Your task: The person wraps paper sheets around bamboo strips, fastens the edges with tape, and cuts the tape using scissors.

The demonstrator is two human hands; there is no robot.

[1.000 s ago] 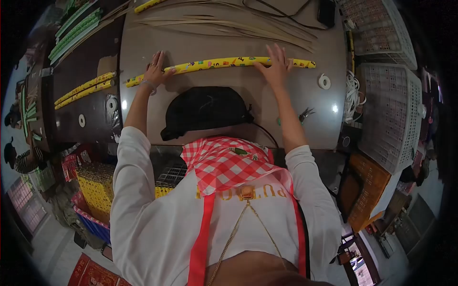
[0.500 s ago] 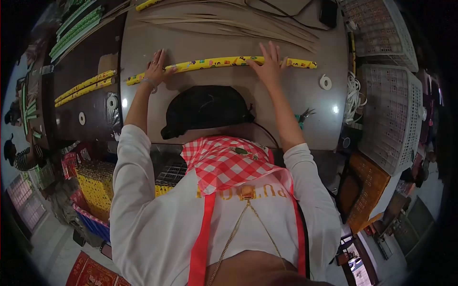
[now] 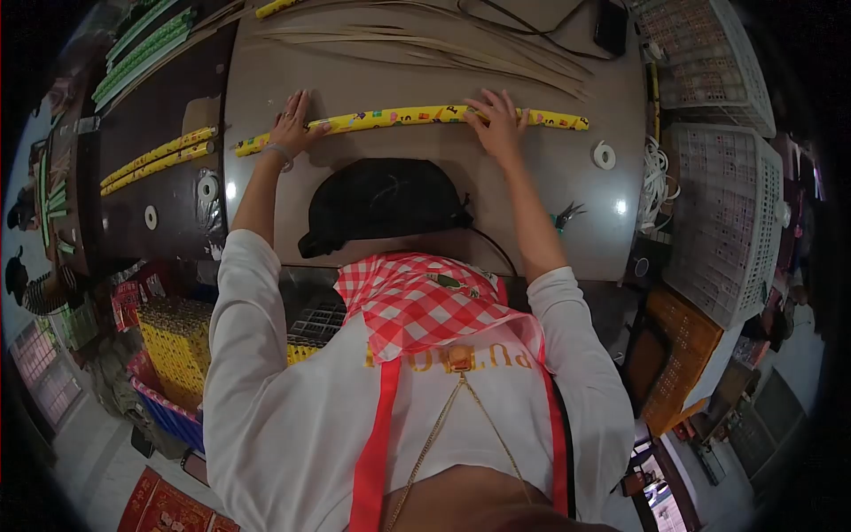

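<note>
A long yellow patterned roll [image 3: 399,116] lies across the table [image 3: 355,75]. Over its left part rests my left hand [image 3: 292,126], fingers spread and pointing away from me, the thumb along the roll. My right hand [image 3: 498,124] lies over the roll right of its middle, with fingers apart and slightly bent. Both palms hide short stretches of the roll. Between my forearms sits a black cloth bag [image 3: 386,208]. To the right are a white tape roll [image 3: 604,156] and small snips [image 3: 567,216].
Thin tan strips [image 3: 390,40] and a black device with a cable [image 3: 610,28] are at the table's far side. Two yellow rolls [image 3: 160,161] lie on the dark left table. White plastic baskets [image 3: 722,213] stand at the right. Another person [image 3: 44,288] is at far left.
My right hand has shifted a little left along the roll, and its fingers have lowered and bent onto it. My left hand has stayed almost in place.
</note>
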